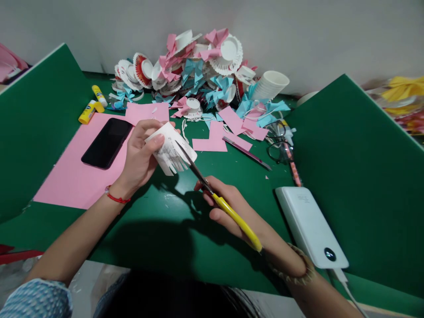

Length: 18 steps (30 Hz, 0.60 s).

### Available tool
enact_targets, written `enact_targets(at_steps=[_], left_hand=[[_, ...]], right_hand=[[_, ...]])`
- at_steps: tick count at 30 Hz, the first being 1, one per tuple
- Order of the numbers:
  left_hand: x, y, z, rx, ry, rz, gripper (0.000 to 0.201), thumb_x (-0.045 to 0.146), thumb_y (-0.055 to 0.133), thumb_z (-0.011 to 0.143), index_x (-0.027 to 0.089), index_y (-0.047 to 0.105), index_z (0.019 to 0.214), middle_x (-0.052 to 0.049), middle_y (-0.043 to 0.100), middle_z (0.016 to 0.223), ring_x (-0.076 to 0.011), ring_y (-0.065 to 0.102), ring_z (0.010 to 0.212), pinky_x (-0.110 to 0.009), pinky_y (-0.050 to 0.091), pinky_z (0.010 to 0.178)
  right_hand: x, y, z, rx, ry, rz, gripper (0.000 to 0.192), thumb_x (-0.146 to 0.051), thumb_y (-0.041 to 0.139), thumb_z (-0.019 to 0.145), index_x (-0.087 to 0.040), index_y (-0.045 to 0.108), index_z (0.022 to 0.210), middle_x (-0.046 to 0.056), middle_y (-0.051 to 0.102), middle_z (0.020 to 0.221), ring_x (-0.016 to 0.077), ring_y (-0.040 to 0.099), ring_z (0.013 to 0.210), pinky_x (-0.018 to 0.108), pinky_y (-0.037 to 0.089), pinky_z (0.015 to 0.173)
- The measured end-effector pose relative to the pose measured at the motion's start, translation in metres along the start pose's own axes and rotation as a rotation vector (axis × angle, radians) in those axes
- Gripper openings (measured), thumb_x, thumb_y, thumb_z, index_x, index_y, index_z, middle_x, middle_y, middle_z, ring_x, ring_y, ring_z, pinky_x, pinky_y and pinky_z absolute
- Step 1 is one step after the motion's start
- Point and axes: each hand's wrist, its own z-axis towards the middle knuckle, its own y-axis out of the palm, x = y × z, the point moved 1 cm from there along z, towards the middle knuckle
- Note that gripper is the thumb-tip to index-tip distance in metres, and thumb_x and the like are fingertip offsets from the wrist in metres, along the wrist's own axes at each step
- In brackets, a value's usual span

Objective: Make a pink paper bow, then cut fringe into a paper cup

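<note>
My left hand (141, 150) grips a white paper cup (168, 143) above the green table, thumb across its side. Strips are cut into the cup's lower side, like a fringe. In my right hand (228, 203) is a pair of scissors (235, 216) with yellow handles. Its blades point up and left, and they reach the cup's wall, next to the cut strips. Part of the handles is hidden by the hand. A black phone (106, 143) lies left of my left hand on a pink paper sheet (71, 176).
Behind sits a heap of cut paper cups with pink and blue bows (194, 73), beside stacked white cups (271, 84). Pink paper pieces (217, 137), a craft knife (247, 153), glasses (280, 150) and a white power bank (311, 225) lie rightward. Glue sticks (88, 111) are at left. Green panels (361, 176) flank the table.
</note>
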Motion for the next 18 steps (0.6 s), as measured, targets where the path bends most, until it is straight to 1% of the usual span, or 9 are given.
enact_targets(at_steps=[7,10,14,18], left_hand=[[0.0002,0.0012,-0.0003,0.001,-0.016,-0.016,0.030,0.037,0.075,0.069,0.026,0.055,0.089,-0.001,0.070,0.099,-0.0189,0.068,0.092,-0.030,0.056,0.074],[-0.0001,0.0007,-0.0002,-0.012,-0.011,-0.013,0.029,0.037,0.075,0.070,0.026,0.055,0.089,0.000,0.070,0.100,-0.0188,0.068,0.092,-0.031,0.056,0.076],[-0.0004,0.0002,0.0001,-0.026,-0.002,-0.039,0.028,0.034,0.075,0.070,0.026,0.056,0.089,0.000,0.070,0.099,-0.0174,0.068,0.090,-0.029,0.056,0.074],[-0.0004,-0.0002,0.0000,-0.028,-0.006,-0.036,0.029,0.034,0.076,0.070,0.025,0.056,0.089,0.000,0.070,0.100,-0.0184,0.069,0.091,-0.029,0.056,0.073]], right_hand=[[0.0032,0.0025,-0.0007,0.049,-0.005,0.000,0.068,-0.080,0.035,0.080,-0.016,0.054,0.093,-0.006,0.041,0.057,0.0093,0.030,0.050,0.023,0.026,0.048],[0.0021,0.0025,-0.0005,0.062,-0.012,-0.007,0.067,-0.079,0.035,0.081,-0.016,0.054,0.091,-0.006,0.040,0.057,0.0091,0.030,0.049,0.023,0.025,0.047],[0.0008,0.0024,-0.0003,0.072,-0.012,-0.011,0.063,-0.077,0.037,0.082,-0.016,0.054,0.088,-0.005,0.040,0.057,0.0091,0.030,0.049,0.023,0.026,0.046],[0.0007,0.0026,0.0000,0.087,-0.014,-0.026,0.063,-0.076,0.038,0.083,-0.015,0.054,0.084,-0.006,0.039,0.055,0.0084,0.029,0.048,0.022,0.025,0.045]])
